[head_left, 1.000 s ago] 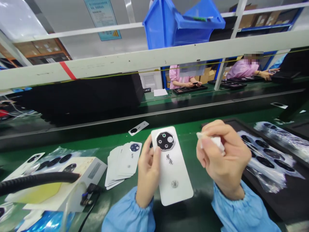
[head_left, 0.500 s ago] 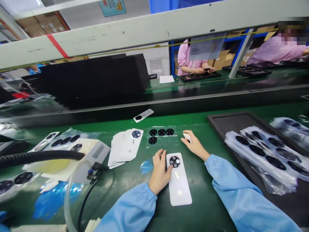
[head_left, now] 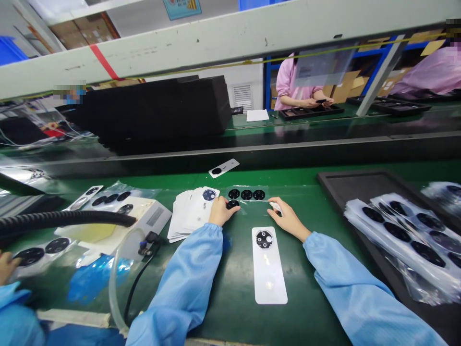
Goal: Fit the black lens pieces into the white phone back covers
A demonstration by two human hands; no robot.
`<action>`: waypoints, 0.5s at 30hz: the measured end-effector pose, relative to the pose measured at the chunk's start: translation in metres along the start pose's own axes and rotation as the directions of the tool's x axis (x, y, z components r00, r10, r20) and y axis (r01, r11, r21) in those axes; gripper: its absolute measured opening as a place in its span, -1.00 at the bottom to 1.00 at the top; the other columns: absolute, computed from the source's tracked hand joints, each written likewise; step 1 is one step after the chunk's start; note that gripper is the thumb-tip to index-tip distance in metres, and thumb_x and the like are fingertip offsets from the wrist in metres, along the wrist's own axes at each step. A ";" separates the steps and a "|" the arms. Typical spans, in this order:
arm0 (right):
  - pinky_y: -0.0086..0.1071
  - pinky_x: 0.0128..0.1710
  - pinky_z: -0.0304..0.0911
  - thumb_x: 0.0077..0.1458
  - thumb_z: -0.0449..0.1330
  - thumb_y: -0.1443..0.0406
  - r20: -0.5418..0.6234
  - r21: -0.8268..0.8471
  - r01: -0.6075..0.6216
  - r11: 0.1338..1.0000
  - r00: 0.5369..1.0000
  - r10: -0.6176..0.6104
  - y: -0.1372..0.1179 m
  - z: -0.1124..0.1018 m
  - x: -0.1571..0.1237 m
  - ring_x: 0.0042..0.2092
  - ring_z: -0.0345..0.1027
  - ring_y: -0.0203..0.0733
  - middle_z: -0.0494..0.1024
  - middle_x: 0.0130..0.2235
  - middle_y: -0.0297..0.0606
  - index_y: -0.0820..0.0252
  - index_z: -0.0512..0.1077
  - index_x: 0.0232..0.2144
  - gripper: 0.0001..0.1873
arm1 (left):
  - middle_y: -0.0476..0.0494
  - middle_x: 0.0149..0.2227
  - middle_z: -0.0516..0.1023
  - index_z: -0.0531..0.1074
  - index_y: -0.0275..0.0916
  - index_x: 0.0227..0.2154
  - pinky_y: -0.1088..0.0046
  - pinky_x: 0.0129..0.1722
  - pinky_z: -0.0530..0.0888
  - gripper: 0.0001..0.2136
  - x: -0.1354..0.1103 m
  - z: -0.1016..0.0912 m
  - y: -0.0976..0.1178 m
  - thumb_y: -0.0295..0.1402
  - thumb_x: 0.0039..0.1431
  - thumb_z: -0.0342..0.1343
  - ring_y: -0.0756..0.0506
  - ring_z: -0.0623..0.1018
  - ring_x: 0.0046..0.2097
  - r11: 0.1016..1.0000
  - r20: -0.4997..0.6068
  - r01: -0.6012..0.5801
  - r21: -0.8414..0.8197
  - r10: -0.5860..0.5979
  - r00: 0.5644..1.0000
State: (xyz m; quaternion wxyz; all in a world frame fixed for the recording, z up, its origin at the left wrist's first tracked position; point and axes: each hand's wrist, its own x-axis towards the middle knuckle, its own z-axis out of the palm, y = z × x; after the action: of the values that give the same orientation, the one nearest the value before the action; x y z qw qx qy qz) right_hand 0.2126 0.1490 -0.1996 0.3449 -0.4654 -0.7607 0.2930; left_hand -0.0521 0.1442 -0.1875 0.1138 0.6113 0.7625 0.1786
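Note:
My left hand (head_left: pixel 220 211) is at the lower left of a clear film sheet (head_left: pixel 252 207) bearing several round black discs with small holes. Its thumb and fingers close about the lower disc (head_left: pixel 233 205) and film there. My right hand (head_left: pixel 290 221), by the sheet's right edge, pinches a small white piece (head_left: pixel 275 206) whose kind I cannot make out. Between my forearms lies a white phone-back-shaped panel (head_left: pixel 269 269) with a black round disc (head_left: pixel 264 239) at its top. A fanned stack of similar white panels (head_left: pixel 187 216) sits beside my left hand.
A dark tray (head_left: pixel 334 185) at right holds bagged black discs (head_left: pixel 399 230). On the left are a white box-shaped device (head_left: pixel 153 221), a black corrugated hose (head_left: pixel 68 219) and blue film (head_left: pixel 97 283). Another person's hand (head_left: pixel 6 266) shows at far left. A small card (head_left: pixel 224 168) lies behind.
My left hand has left the white panel and moved up and left to the lower black disc on the film. My right hand still holds the white piece. The view has shifted slightly.

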 end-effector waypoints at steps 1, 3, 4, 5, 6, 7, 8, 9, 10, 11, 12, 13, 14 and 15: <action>-0.24 -0.17 0.28 0.12 0.11 0.20 0.006 -0.010 0.010 1.000 1.000 -0.009 0.000 0.001 0.000 -0.26 0.36 -0.12 0.44 -0.32 -0.29 0.10 0.33 -0.05 -0.68 | -0.18 -0.07 0.48 0.41 -0.30 -0.08 0.22 -0.14 0.50 -0.72 0.002 -0.003 0.001 -0.23 0.25 0.11 -0.12 0.52 -0.12 1.000 0.026 0.012 0.021 -0.012 1.000; -0.21 -0.13 0.26 0.12 0.11 0.22 0.013 -0.029 0.029 0.999 1.000 -0.028 0.001 0.002 0.001 -0.24 0.36 -0.12 0.46 -0.29 -0.27 0.11 0.33 -0.05 -0.68 | -0.19 -0.07 0.48 0.40 -0.30 -0.06 0.21 -0.14 0.51 -0.71 0.006 -0.008 0.005 -0.23 0.25 0.11 -0.12 0.53 -0.11 0.998 0.073 0.024 0.060 -0.028 0.997; -0.20 -0.12 0.26 0.12 0.11 0.23 0.015 -0.036 0.038 0.999 0.999 -0.037 0.001 0.002 0.001 -0.23 0.36 -0.11 0.47 -0.26 -0.25 0.11 0.33 -0.05 -0.68 | -0.19 -0.06 0.48 0.40 -0.30 -0.06 0.21 -0.13 0.51 -0.71 0.007 -0.011 0.008 -0.23 0.26 0.11 -0.12 0.53 -0.11 0.997 0.091 0.023 0.078 -0.030 0.995; -0.19 -0.10 0.25 0.12 0.11 0.23 0.016 -0.042 0.045 0.998 0.999 -0.045 0.002 0.003 0.001 -0.22 0.36 -0.11 0.47 -0.24 -0.24 0.11 0.33 -0.05 -0.69 | -0.19 -0.06 0.48 0.40 -0.30 -0.05 0.20 -0.13 0.51 -0.71 0.008 -0.013 0.011 -0.24 0.26 0.11 -0.12 0.53 -0.11 0.995 0.103 0.018 0.094 -0.028 0.994; -0.19 -0.09 0.25 0.13 0.11 0.24 0.017 -0.047 0.052 0.998 0.999 -0.051 0.003 0.003 0.000 -0.22 0.36 -0.11 0.48 -0.21 -0.23 0.11 0.33 -0.05 -0.69 | -0.19 -0.05 0.48 0.39 -0.29 -0.03 0.19 -0.12 0.51 -0.70 0.008 -0.015 0.014 -0.24 0.26 0.11 -0.13 0.53 -0.10 0.994 0.110 0.010 0.109 -0.022 0.994; -0.19 -0.09 0.25 0.13 0.11 0.24 0.018 -0.051 0.056 0.997 0.998 -0.055 0.003 0.003 0.000 -0.22 0.36 -0.12 0.48 -0.20 -0.22 0.11 0.33 -0.06 -0.69 | -0.20 -0.03 0.47 0.39 -0.29 -0.02 0.18 -0.11 0.51 -0.69 0.007 -0.016 0.018 -0.24 0.26 0.11 -0.14 0.52 -0.08 0.993 0.114 -0.002 0.121 -0.012 0.993; -0.19 -0.09 0.25 0.13 0.11 0.25 0.019 -0.053 0.058 0.997 0.998 -0.057 0.004 0.003 0.000 -0.22 0.36 -0.12 0.48 -0.18 -0.21 0.11 0.33 -0.06 -0.70 | -0.21 -0.01 0.46 0.38 -0.28 0.00 0.16 -0.09 0.50 -0.68 0.006 -0.017 0.022 -0.24 0.26 0.11 -0.15 0.52 -0.06 0.991 0.115 -0.015 0.132 0.000 0.993; -0.19 -0.09 0.25 0.13 0.10 0.25 0.019 -0.055 0.059 0.997 0.998 -0.058 0.004 0.003 0.000 -0.23 0.37 -0.12 0.49 -0.17 -0.20 0.12 0.33 -0.06 -0.70 | -0.21 0.00 0.45 0.37 -0.28 0.01 0.15 -0.08 0.50 -0.68 0.004 -0.018 0.026 -0.25 0.26 0.11 -0.15 0.51 -0.05 0.990 0.116 -0.026 0.142 0.010 0.993; -0.19 -0.09 0.26 0.14 0.10 0.26 0.019 -0.055 0.060 0.997 0.998 -0.059 0.005 0.003 0.000 -0.23 0.37 -0.13 0.49 -0.16 -0.20 0.12 0.33 -0.06 -0.71 | -0.22 0.02 0.45 0.37 -0.28 0.02 0.14 -0.07 0.49 -0.67 0.001 -0.018 0.029 -0.25 0.25 0.11 -0.16 0.51 -0.04 0.988 0.116 -0.035 0.149 0.017 0.993; -0.20 -0.09 0.26 0.14 0.09 0.26 0.020 -0.054 0.060 0.997 0.998 -0.059 0.005 0.003 0.001 -0.24 0.37 -0.14 0.48 -0.15 -0.20 0.12 0.33 -0.07 -0.72 | -0.22 0.02 0.44 0.37 -0.27 0.02 0.14 -0.07 0.49 -0.68 -0.001 -0.018 0.033 -0.25 0.25 0.12 -0.16 0.51 -0.03 0.988 0.116 -0.039 0.153 0.021 0.993; -0.20 -0.10 0.26 0.14 0.09 0.26 0.020 -0.054 0.061 0.997 0.998 -0.060 0.005 0.003 0.001 -0.24 0.37 -0.14 0.48 -0.15 -0.20 0.12 0.33 -0.07 -0.72 | -0.22 0.02 0.44 0.37 -0.27 0.01 0.14 -0.06 0.49 -0.68 -0.004 -0.018 0.036 -0.26 0.25 0.12 -0.16 0.51 -0.03 0.988 0.113 -0.038 0.153 0.020 0.993; -0.20 -0.10 0.26 0.14 0.08 0.26 0.020 -0.053 0.062 0.997 0.998 -0.061 0.005 0.003 0.001 -0.25 0.37 -0.14 0.48 -0.15 -0.20 0.12 0.33 -0.08 -0.72 | -0.22 0.02 0.44 0.38 -0.27 0.01 0.14 -0.06 0.49 -0.68 -0.007 -0.018 0.039 -0.26 0.25 0.12 -0.16 0.51 -0.03 0.988 0.106 -0.032 0.148 0.016 0.994; -0.20 -0.10 0.25 0.14 0.08 0.26 0.021 -0.052 0.064 0.997 0.998 -0.063 0.005 0.003 0.001 -0.25 0.36 -0.14 0.48 -0.15 -0.20 0.13 0.33 -0.08 -0.73 | -0.22 0.02 0.44 0.37 -0.28 0.01 0.14 -0.06 0.49 -0.68 -0.009 -0.017 0.041 -0.27 0.25 0.12 -0.16 0.51 -0.03 0.990 0.094 -0.024 0.137 0.011 0.996; -0.20 -0.10 0.25 0.14 0.08 0.26 0.023 -0.051 0.067 0.996 0.998 -0.066 0.005 0.003 0.001 -0.25 0.36 -0.14 0.48 -0.16 -0.19 0.13 0.33 -0.09 -0.73 | -0.22 0.02 0.44 0.37 -0.28 0.02 0.14 -0.07 0.49 -0.68 -0.012 -0.016 0.043 -0.27 0.25 0.12 -0.16 0.51 -0.03 0.993 0.080 -0.015 0.120 0.005 0.997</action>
State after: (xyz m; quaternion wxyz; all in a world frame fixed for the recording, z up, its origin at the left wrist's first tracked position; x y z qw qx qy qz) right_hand 0.2123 0.1518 -0.2053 0.3344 -0.4454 -0.7866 0.2665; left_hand -0.0178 0.1388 -0.1556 0.1058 0.6275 0.7638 0.1083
